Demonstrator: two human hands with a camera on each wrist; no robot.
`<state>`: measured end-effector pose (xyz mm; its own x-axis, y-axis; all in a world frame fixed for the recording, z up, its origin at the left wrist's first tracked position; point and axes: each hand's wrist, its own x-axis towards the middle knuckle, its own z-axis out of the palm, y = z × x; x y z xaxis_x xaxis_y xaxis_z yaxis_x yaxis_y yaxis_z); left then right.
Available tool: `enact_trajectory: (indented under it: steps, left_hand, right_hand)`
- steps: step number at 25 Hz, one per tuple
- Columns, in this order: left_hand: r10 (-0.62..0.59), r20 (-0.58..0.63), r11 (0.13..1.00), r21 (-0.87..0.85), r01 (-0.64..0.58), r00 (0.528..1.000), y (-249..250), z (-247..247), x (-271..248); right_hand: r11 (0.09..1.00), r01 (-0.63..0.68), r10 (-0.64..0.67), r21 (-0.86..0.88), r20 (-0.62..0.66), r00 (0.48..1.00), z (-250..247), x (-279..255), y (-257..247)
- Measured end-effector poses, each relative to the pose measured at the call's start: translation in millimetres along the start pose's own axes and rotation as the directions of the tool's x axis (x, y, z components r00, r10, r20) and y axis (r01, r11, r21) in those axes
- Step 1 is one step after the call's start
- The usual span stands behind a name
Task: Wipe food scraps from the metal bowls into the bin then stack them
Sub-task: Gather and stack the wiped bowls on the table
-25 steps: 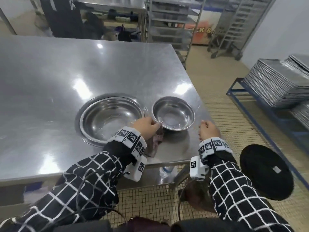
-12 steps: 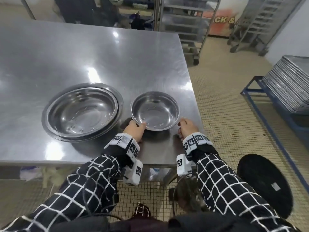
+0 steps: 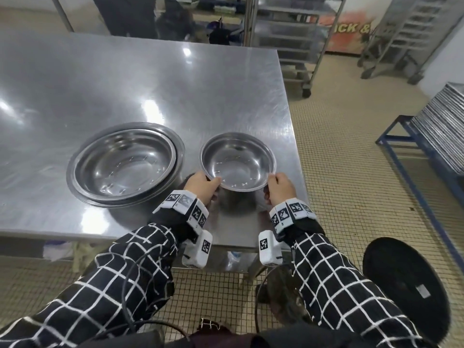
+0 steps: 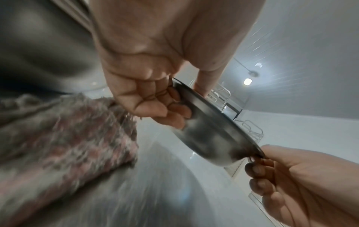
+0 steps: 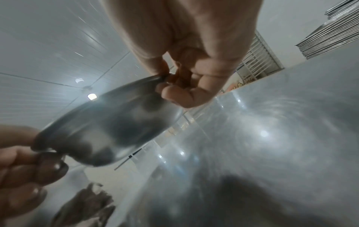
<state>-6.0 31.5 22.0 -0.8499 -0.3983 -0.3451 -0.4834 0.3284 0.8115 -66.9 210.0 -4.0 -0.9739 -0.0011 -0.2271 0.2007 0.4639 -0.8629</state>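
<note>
We are holding the small metal bowl [image 3: 238, 163] clear of the tabletop [image 3: 140, 79], near its front right corner. Left hand [image 3: 202, 188] fingers [image 4: 170, 110] are curling under one rim, thumb on top; right hand [image 3: 281, 188] is pinching the opposite rim. Larger stacked bowls [image 3: 125, 163] are sitting just beside it, toward the front edge. A mottled cloth [image 4: 64, 138] is lying beneath the left hand.
</note>
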Motion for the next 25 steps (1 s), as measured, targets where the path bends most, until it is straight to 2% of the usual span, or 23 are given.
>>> enact_trajectory:
  steps: [2,4,6,11,14,19,25]
  left_hand:
    - [0.046,-0.036,0.999,-0.004,-0.046,0.998,8.7,-12.3,-8.5]
    - [0.128,-0.089,0.988,0.103,-0.119,0.988,13.2,-34.5,-13.7]
    - [0.171,-0.162,0.981,0.124,-0.152,0.972,12.5,-61.6,-14.0]
    - [0.149,-0.298,0.989,0.070,-0.134,0.943,-7.8,-137.9,-12.3]
    - [0.137,-0.345,0.990,0.067,-0.121,0.929,-27.2,-189.0,-13.1]
    - [0.183,-0.300,0.956,0.278,-0.097,0.936,-60.1,-241.9,-11.6]
    - [0.178,-0.162,0.866,0.495,-0.076,0.970,-94.9,-268.9,4.3]
  right_hand:
    - [0.997,0.035,-0.034,0.071,-0.016,0.999,-0.6,-8.2,-9.5]
    - [0.990,0.077,-0.075,0.121,-0.019,0.997,3.0,-16.7,-25.5]
    - [0.983,0.118,-0.117,0.141,-0.010,0.993,11.7,-25.2,-46.2]
    - [0.962,0.209,-0.224,0.173,0.070,0.972,56.0,-45.7,-95.0]
    - [0.962,0.245,-0.258,0.121,0.111,0.960,97.3,-56.9,-116.2]
    - [0.975,0.219,-0.220,0.025,0.113,0.969,158.5,-71.6,-130.2]
    - [0.953,0.187,-0.173,-0.240,0.077,0.982,191.5,-86.9,-130.8]
